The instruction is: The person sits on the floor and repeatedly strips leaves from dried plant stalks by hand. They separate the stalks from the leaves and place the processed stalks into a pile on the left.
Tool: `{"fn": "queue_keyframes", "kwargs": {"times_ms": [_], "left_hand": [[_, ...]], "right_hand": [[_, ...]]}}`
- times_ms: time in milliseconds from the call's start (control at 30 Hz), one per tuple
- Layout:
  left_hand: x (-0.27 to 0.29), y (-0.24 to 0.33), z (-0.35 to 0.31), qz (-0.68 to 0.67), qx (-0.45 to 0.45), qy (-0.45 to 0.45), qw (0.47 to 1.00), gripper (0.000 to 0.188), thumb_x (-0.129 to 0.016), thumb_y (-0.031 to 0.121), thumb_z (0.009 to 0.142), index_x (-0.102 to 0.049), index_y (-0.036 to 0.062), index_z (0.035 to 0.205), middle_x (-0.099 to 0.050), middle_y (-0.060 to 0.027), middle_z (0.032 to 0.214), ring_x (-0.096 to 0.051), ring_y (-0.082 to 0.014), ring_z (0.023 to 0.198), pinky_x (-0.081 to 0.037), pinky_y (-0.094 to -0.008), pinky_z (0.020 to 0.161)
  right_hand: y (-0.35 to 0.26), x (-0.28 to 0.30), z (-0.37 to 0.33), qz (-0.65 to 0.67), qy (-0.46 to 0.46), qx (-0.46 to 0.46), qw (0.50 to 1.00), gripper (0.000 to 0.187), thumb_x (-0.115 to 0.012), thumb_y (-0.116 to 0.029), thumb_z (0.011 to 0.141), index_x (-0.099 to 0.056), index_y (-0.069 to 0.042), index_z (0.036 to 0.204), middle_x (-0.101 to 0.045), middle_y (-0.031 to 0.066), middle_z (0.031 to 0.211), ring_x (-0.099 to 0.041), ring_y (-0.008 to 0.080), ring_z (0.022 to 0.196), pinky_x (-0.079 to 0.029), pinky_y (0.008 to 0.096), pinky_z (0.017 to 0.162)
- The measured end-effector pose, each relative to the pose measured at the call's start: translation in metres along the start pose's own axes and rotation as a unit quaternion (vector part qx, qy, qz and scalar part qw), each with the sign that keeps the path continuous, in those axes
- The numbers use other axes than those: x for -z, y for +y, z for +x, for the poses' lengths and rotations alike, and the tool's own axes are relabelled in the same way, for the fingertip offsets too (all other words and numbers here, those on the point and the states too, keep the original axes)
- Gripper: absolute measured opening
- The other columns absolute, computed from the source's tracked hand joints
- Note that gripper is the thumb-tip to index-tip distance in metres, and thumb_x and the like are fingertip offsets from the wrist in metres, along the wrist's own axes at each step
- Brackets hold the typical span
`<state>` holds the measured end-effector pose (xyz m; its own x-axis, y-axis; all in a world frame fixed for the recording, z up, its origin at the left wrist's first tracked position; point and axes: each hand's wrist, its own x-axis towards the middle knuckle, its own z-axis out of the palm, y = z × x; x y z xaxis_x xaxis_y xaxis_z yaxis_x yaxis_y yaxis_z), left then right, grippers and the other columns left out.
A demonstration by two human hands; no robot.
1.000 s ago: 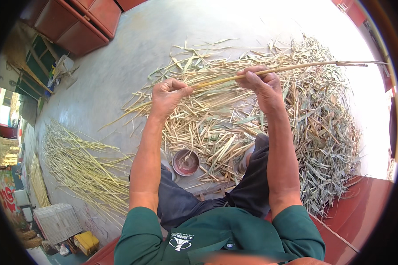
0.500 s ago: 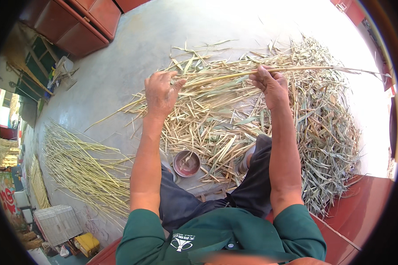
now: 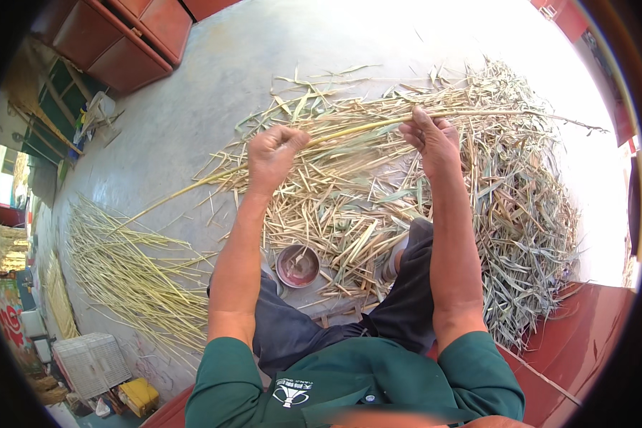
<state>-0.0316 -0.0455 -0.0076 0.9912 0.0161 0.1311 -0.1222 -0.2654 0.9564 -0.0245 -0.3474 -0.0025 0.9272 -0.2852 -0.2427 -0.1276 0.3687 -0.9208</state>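
Observation:
A long, thin dry reed stalk (image 3: 353, 130) stretches across in front of me, above the floor litter. Its bare end points down to the left and its thin tip reaches far right. My left hand (image 3: 271, 155) is closed around the stalk left of the middle. Thumb and fingers of my right hand (image 3: 433, 143) pinch it farther along. Beneath both hands lie loose leaves and peeled husks (image 3: 349, 182). To the left, a bundle of thin yellow-green stalks (image 3: 132, 274) lies on the floor, near the held stalk's lower end.
Between my feet stands a small round bowl (image 3: 297, 277) with something in it. A deep heap of dry leaves (image 3: 524, 235) lies to the right. Red cabinets (image 3: 132, 46) stand far left; a white wire crate (image 3: 93, 364) and yellow container (image 3: 138, 396) sit near left.
My left hand has moved slightly right and its fingers have closed more on the stalk. The stalk has slid left, its tip drawn nearer my right hand.

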Motion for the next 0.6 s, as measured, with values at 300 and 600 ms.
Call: {"fn": "queue_keyframes", "kwargs": {"times_ms": [300, 600], "left_hand": [[0.003, 0.007, 0.015, 0.435, -0.359, 0.063, 0.823, 0.035, -0.073, 0.032, 0.090, -0.068, 0.0032, 0.109, -0.071, -0.0078, 0.103, -0.063, -0.0265, 0.100, -0.043, -0.0375, 0.082], [0.005, 0.005, 0.020, 0.463, -0.290, -0.036, 0.837, 0.010, -0.077, 0.018, 0.080, -0.072, 0.0109, 0.085, -0.071, -0.0038, 0.081, -0.064, -0.0219, 0.081, -0.042, -0.0375, 0.077]], "right_hand": [[0.013, -0.018, -0.015, 0.017, -0.060, 0.013, 0.998, 0.027, -0.072, -0.019, 0.095, -0.062, 0.004, 0.107, -0.072, 0.0141, 0.092, -0.074, 0.0194, 0.081, -0.062, 0.0252, 0.066], [0.012, -0.030, -0.020, 0.027, -0.060, 0.007, 0.998, 0.023, -0.067, -0.017, 0.098, -0.061, 0.001, 0.111, -0.071, 0.0122, 0.097, -0.073, 0.0192, 0.086, -0.059, 0.0248, 0.070]]}}
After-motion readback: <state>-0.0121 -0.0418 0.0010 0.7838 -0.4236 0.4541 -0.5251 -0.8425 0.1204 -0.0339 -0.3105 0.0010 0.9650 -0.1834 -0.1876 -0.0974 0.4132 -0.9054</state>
